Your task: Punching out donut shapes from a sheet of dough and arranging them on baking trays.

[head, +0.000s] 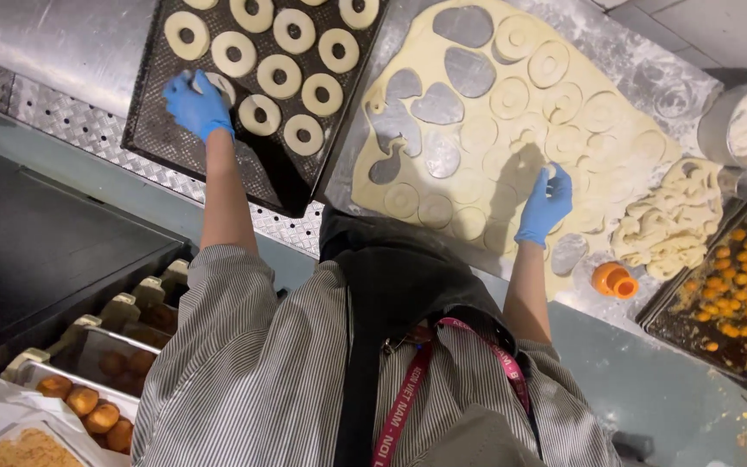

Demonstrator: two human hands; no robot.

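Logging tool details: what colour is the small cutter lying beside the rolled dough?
Orange cutter, seen in the head view.

Bakery bench seen from above

A floured steel worktop [650, 78] is stretching across, a checker-plate strip [71, 121] running along its edge, grey-green floor [633, 380] lying below, and a dark counter [36, 242] sitting left.

A: What sits at the right edge?
B: An orange cutter [613, 280], a heap of dough scraps [667, 227] and a tray of small orange pieces [741, 290].
A: And lower left?
B: Browned buns [88, 411] in metal pans.
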